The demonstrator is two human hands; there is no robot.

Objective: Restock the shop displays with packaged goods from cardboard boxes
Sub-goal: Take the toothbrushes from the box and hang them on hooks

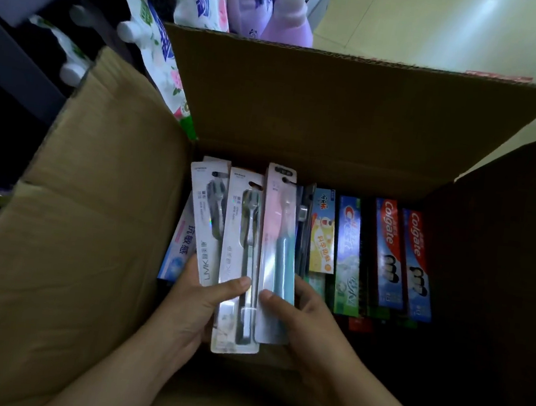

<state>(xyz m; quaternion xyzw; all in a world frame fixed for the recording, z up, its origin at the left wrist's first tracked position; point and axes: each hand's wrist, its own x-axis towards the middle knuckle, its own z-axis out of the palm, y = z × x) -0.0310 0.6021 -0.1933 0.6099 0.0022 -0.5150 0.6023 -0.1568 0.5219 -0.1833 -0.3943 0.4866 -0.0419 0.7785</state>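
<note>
One open cardboard box [96, 251] holds toothpaste cartons [387, 251] along its right side. Over its left half, several toothbrush packs [244, 260] fan out, their long axes running away from the person. Both hands grip the near ends: left hand [203, 298] thumb on the middle pack, right hand [301, 315] pinching the pink one.
</note>
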